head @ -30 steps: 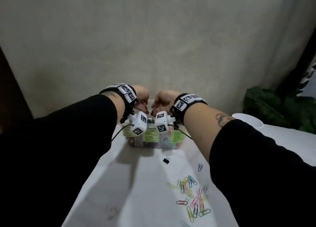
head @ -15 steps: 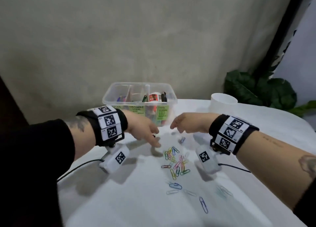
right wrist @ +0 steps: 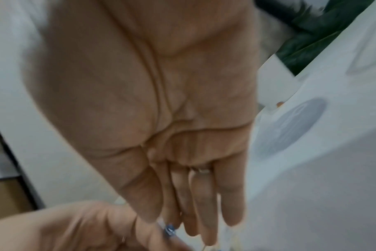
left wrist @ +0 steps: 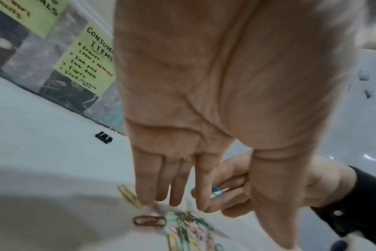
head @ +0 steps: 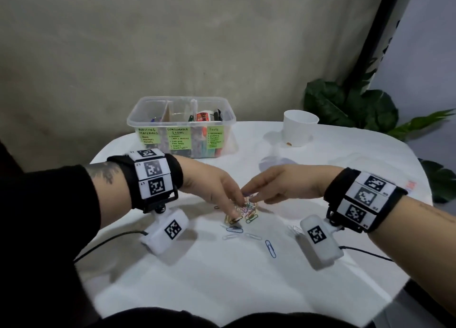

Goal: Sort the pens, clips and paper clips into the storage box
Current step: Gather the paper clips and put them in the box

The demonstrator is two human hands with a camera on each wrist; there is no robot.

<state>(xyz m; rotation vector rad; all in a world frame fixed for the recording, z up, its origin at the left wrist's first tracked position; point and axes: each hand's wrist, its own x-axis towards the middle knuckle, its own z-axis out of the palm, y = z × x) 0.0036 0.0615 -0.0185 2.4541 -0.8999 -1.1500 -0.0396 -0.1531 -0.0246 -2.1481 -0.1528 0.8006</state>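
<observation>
A pile of coloured paper clips (head: 248, 211) lies on the white table (head: 222, 278) in the head view. My left hand (head: 229, 204) reaches down with straight fingers (left wrist: 176, 185) whose tips touch the pile's left edge, next to a red clip (left wrist: 149, 220) and a yellow one (left wrist: 127, 195). My right hand (head: 254, 194) meets it from the right and pinches a blue paper clip (left wrist: 218, 192) between thumb and fingers (right wrist: 195, 203). The clear storage box (head: 181, 127) with green labels stands behind. A black binder clip (left wrist: 104, 136) lies in front of the box.
A few loose clips lie nearer to me, among them a blue one (head: 270, 248). A white cup (head: 299, 127) stands at the back right, with a leafy plant (head: 350, 105) beyond the table's edge. A wall rises just behind the box.
Both hands came down from the box and closed in on the clip pile. The right hand now pinches a blue clip, and the left fingers touch the pile.
</observation>
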